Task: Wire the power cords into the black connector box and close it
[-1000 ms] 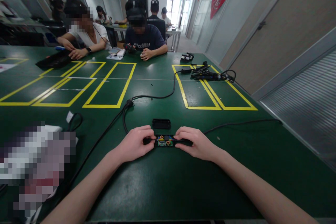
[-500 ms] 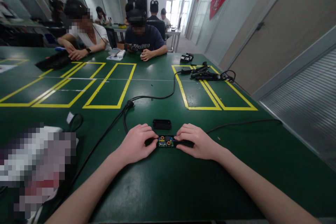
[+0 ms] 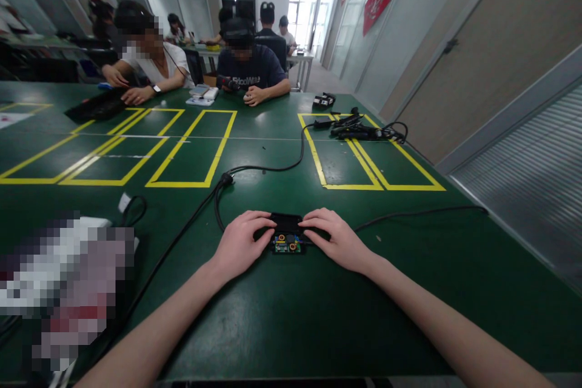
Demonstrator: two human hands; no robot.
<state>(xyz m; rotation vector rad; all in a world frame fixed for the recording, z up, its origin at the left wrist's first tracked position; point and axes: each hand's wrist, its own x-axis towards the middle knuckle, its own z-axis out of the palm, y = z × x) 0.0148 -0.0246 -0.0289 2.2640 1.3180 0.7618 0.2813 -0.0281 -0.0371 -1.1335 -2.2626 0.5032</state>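
Between my hands lies a small black power adapter case (image 3: 276, 250) with its circuit board (image 3: 288, 244) exposed. Coils with copper-coloured windings and other small parts show on the board. Directly behind it, a black case cover (image 3: 287, 224) is held at both ends. My left hand (image 3: 243, 241) grips the cover's left end between thumb and fingers. On the opposite end are the fingers of my right hand (image 3: 339, 237), also closed on it. Whether the cover is raised off the table I cannot tell. Black cords run from both sides, partly hidden by my hands.
A black cord with a plug (image 3: 226, 179) crosses the green table (image 3: 254, 327). Black adapters and cables (image 3: 357, 126) lie at the back right. Blurred-out items (image 3: 77, 279) lie at the left. Two people sit across the table, one beside a black tray (image 3: 97, 106).
My hands have shifted from the lower case's ends to the cover behind it. The cover has come nearer the case and is now gripped at both ends.
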